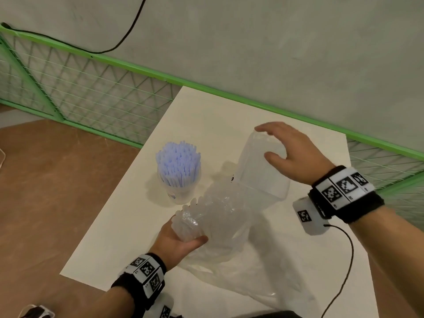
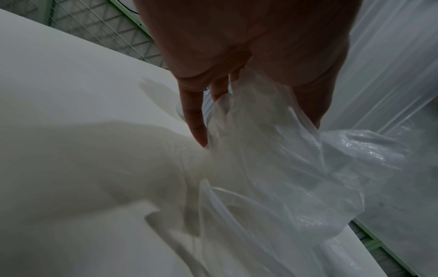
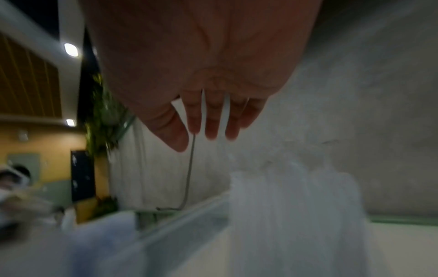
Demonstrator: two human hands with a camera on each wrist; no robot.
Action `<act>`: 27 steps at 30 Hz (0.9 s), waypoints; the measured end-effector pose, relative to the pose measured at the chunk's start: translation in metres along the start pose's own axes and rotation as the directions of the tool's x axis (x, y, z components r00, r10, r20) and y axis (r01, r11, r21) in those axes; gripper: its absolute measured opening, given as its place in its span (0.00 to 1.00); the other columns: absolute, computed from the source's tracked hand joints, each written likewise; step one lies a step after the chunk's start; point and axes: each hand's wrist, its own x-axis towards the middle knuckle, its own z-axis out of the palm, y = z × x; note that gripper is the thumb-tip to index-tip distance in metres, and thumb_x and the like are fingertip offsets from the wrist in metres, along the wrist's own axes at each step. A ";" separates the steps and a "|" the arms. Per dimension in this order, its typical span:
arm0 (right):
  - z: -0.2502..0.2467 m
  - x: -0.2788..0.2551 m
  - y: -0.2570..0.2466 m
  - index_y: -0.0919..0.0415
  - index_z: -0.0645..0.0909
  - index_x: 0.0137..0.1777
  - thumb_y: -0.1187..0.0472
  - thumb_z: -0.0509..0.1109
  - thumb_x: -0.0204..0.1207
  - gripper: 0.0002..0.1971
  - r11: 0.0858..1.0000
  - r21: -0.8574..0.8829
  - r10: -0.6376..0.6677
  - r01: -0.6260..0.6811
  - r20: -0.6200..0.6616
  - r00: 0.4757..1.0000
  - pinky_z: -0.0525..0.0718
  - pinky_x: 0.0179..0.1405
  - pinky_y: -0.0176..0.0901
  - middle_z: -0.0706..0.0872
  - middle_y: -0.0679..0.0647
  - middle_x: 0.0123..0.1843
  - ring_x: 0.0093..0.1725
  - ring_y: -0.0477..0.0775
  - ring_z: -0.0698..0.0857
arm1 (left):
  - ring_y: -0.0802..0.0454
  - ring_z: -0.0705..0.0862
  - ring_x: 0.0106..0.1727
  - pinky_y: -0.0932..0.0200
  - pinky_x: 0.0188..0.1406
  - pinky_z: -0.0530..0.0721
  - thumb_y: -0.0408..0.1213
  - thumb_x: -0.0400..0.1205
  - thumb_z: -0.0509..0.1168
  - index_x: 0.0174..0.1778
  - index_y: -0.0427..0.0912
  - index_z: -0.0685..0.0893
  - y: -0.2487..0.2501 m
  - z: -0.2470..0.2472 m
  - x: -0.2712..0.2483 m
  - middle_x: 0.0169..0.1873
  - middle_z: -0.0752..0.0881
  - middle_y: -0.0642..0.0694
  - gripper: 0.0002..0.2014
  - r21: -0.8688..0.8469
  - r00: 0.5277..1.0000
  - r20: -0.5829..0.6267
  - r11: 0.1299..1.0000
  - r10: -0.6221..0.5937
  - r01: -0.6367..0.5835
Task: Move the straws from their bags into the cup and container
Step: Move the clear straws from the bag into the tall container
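Note:
A clear cup [image 1: 181, 191] packed with pale blue straws [image 1: 177, 164] stands upright on the white table [image 1: 128, 226]. My left hand [image 1: 190, 232] grips one end of a bundle of clear straws [image 1: 213, 210], still partly wrapped in its crinkled plastic bag [image 1: 243, 267]. The bundle's other end points into the mouth of a clear container [image 1: 259, 171], which is tilted on its side. My right hand [image 1: 275, 148] holds that container, thumb on its wall and fingers over its base. The left wrist view shows fingers [image 2: 196, 120] against the bag [image 2: 284, 168]. The right wrist view is blurred.
A green mesh fence [image 1: 91, 92] runs behind the table along a grey wall. A black cable [image 1: 344, 260] trails from my right wrist over the table's near right part. Brown floor [image 1: 46, 180] lies left of the table.

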 end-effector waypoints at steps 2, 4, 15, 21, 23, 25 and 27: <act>0.000 -0.028 -0.026 0.50 0.71 0.77 0.60 0.69 0.74 0.30 0.997 0.080 -0.004 -0.005 0.109 0.994 0.76 0.65 0.40 0.77 0.44 0.72 0.65 0.43 0.78 | 0.61 0.89 0.52 0.59 0.57 0.84 0.37 0.66 0.84 0.58 0.47 0.85 0.001 0.000 -0.001 0.49 0.91 0.57 0.25 -0.013 1.000 -0.002 1.000 0.005 -0.005; 0.009 -0.055 -0.048 0.48 0.64 0.82 0.58 0.72 0.75 0.36 0.995 0.094 0.019 -0.043 0.245 0.969 0.71 0.65 0.28 0.73 0.42 0.76 0.67 0.39 0.76 | 0.61 0.89 0.51 0.61 0.56 0.84 0.37 0.66 0.84 0.58 0.47 0.85 0.001 0.000 -0.002 0.49 0.91 0.59 0.25 -0.013 1.000 0.003 1.000 0.016 -0.016; 0.072 -0.110 -0.080 0.30 0.40 0.82 0.48 0.88 0.58 0.65 0.845 0.457 0.191 -0.277 0.226 0.955 0.58 0.76 0.22 0.52 0.32 0.84 0.81 0.30 0.55 | 0.62 0.87 0.57 0.59 0.63 0.83 0.40 0.64 0.85 0.65 0.51 0.81 0.000 -0.006 -0.008 0.54 0.90 0.59 0.33 -0.007 0.997 0.047 0.998 0.058 -0.058; 0.098 -0.098 -0.091 0.35 0.44 0.83 0.54 0.90 0.55 0.67 0.790 0.564 0.169 -0.239 0.174 0.970 0.65 0.77 0.30 0.64 0.37 0.80 0.80 0.34 0.64 | 0.61 0.82 0.65 0.56 0.66 0.83 0.36 0.58 0.88 0.68 0.62 0.74 0.014 -0.011 -0.011 0.63 0.82 0.55 0.45 -0.018 0.969 0.122 0.976 0.216 -0.215; 0.101 -0.093 -0.094 0.35 0.46 0.83 0.53 0.90 0.54 0.66 0.798 0.561 0.151 -0.218 0.164 0.975 0.68 0.76 0.32 0.68 0.36 0.77 0.77 0.37 0.69 | 0.59 0.77 0.70 0.63 0.68 0.79 0.44 0.55 0.88 0.66 0.75 0.70 0.023 -0.015 -0.011 0.69 0.76 0.54 0.48 0.006 0.934 0.148 0.944 0.326 -0.330; 0.104 -0.088 -0.095 0.41 0.52 0.84 0.51 0.91 0.53 0.63 0.832 0.526 0.113 -0.175 0.149 0.982 0.68 0.78 0.39 0.69 0.38 0.75 0.78 0.40 0.69 | 0.57 0.72 0.75 0.65 0.71 0.74 0.47 0.55 0.88 0.71 0.76 0.65 0.028 -0.019 -0.010 0.74 0.70 0.54 0.53 0.032 0.908 0.190 0.922 0.372 -0.385; 0.107 -0.083 -0.095 0.46 0.60 0.82 0.50 0.90 0.52 0.59 0.867 0.482 0.064 -0.128 0.147 0.987 0.67 0.80 0.45 0.63 0.41 0.79 0.81 0.42 0.64 | 0.60 0.69 0.78 0.68 0.72 0.71 0.45 0.55 0.88 0.77 0.69 0.61 0.030 -0.023 -0.008 0.76 0.68 0.62 0.58 0.014 0.909 0.244 0.936 0.339 -0.353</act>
